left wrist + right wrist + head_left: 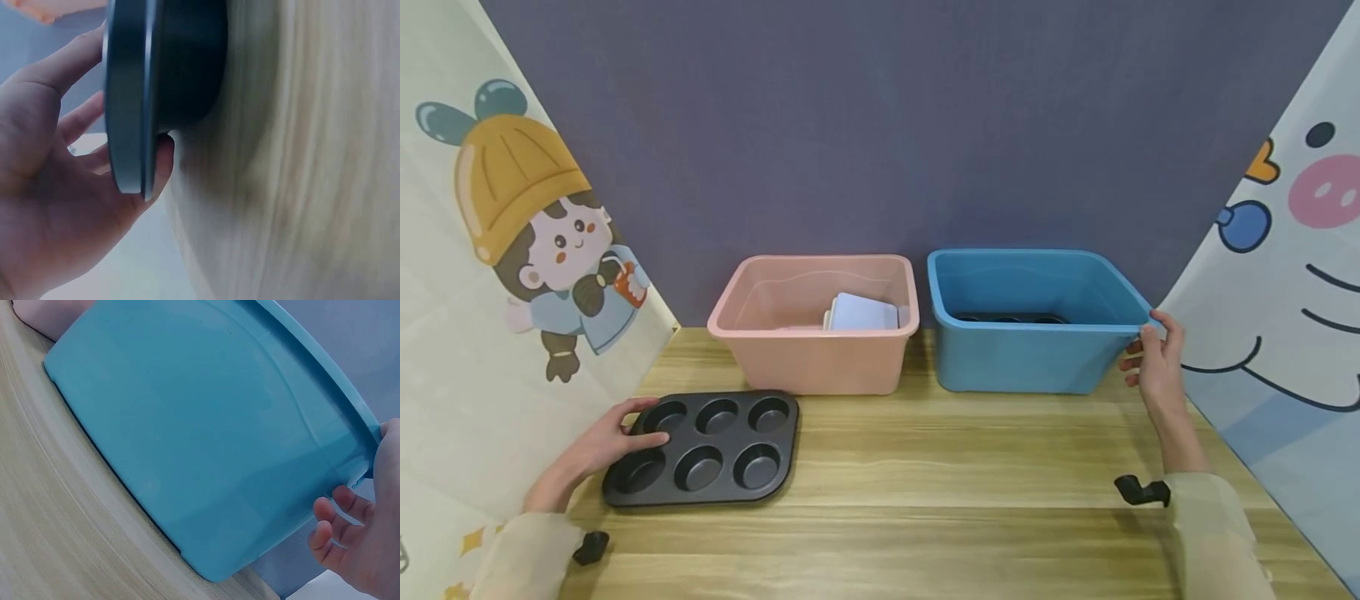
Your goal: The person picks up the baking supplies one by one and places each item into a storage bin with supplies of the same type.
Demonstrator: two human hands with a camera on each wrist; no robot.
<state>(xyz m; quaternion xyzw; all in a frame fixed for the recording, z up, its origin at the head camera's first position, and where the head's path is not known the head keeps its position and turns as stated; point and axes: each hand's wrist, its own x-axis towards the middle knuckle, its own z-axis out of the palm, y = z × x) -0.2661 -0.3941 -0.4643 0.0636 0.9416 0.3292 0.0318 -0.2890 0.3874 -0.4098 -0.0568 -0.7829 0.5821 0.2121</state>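
Observation:
A dark muffin pan (727,447) with several round cups is at the front left of the table. My left hand (610,444) grips its left end, thumb over the top. In the left wrist view, fingers of the left hand (69,169) reach round the underside of the pan (128,94). My right hand (1161,367) holds the right front corner of a blue bin (1015,358) by its rim. Fingers curl below that rim in the right wrist view, beside the wall of the blue bin (187,425). Dark cups of another pan (1007,317) show inside the bin.
Left of the blue bin stands a pink bin (820,362) holding a pale, whitish-blue container (863,312). Both stand on the wood-grain table (925,483) against a dark blue back panel (880,125). Printed panels with cartoon figures rise at the left and right.

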